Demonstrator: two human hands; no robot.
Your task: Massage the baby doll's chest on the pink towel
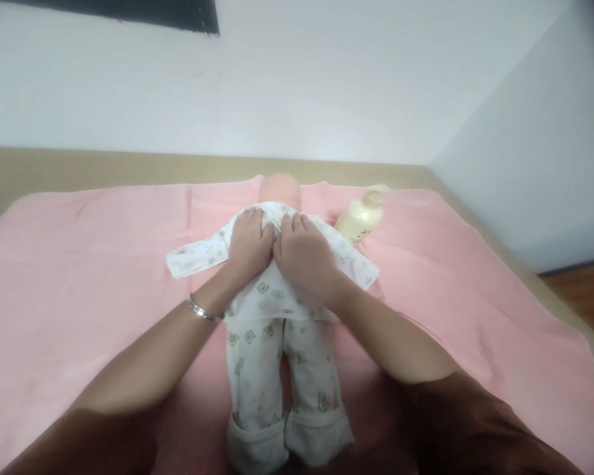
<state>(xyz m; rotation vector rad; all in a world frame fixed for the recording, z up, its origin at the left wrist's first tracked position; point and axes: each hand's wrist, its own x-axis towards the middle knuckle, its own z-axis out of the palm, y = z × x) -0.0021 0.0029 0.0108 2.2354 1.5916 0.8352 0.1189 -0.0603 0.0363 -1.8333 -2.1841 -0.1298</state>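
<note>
A baby doll (281, 187) lies on a pink blanket, its bald head at the far end. It wears a white printed top (272, 297) with sleeves spread to both sides, and matching trousers (257, 369) with turned-up cuffs. My left hand (250, 244) rests flat on the left of the upper torso, fingers pointing toward the head. Beside it, my right hand (304, 251) lies flat on the right of the torso. The two thumbs almost meet at the middle. Neither hand grips anything. The doll's arms are hidden by the sleeves.
A cream pump bottle (361, 216) lies tilted on the pink blanket (103, 277), right of the doll's shoulder. Beyond the blanket runs a tan surface edge (103, 168) against a white wall (327, 86). A brown floor (584, 297) shows at the right.
</note>
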